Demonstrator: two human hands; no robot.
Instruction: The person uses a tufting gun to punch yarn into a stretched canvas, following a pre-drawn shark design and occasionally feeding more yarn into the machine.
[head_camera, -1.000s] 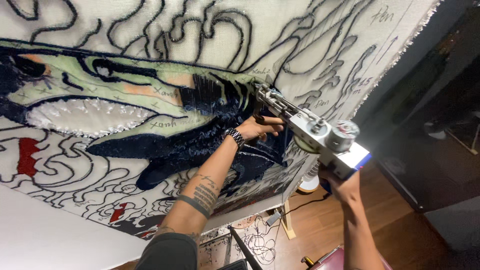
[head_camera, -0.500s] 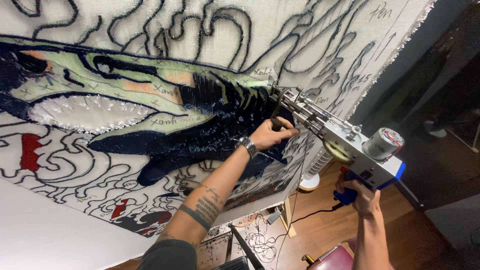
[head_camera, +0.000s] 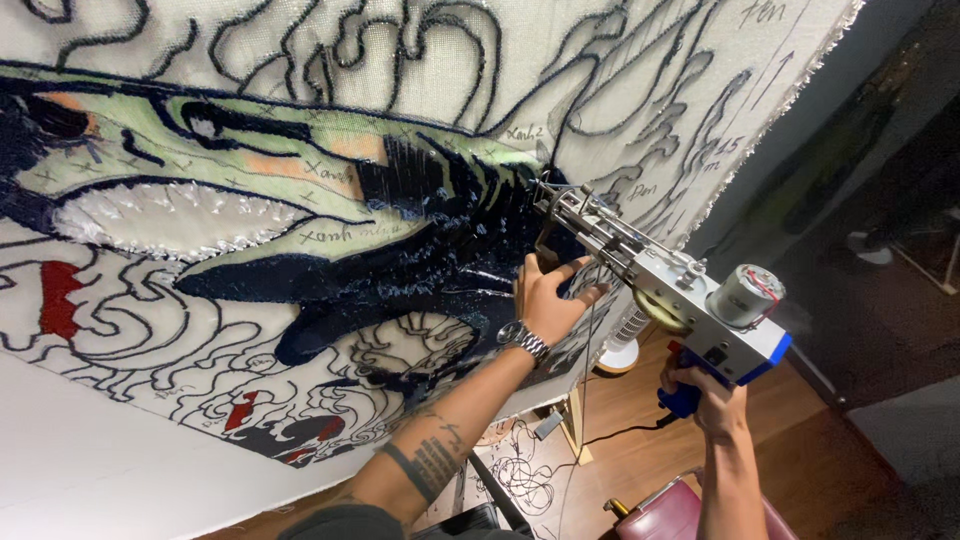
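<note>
A large stretched tufting cloth (head_camera: 300, 60) bears a partly filled picture in dark blue, pale green, white and red yarn. My right hand (head_camera: 712, 398) grips the blue handle of a grey tufting gun (head_camera: 690, 300), whose needle end presses into the dark blue area. My left hand (head_camera: 548, 292), with a wristwatch, holds the gun's front grip under the barrel, close against the cloth. A tattoo shows on my left forearm.
A wooden floor (head_camera: 640, 460) lies below, with a black cable across it and a white stand base (head_camera: 620, 352) by the frame's leg. A dark red seat (head_camera: 665, 512) sits at the bottom edge. A dark wall stands to the right.
The gun and both hands have slid along the cloth toward the lower right of the dark blue area, and more dark blue rows show behind the needle.
</note>
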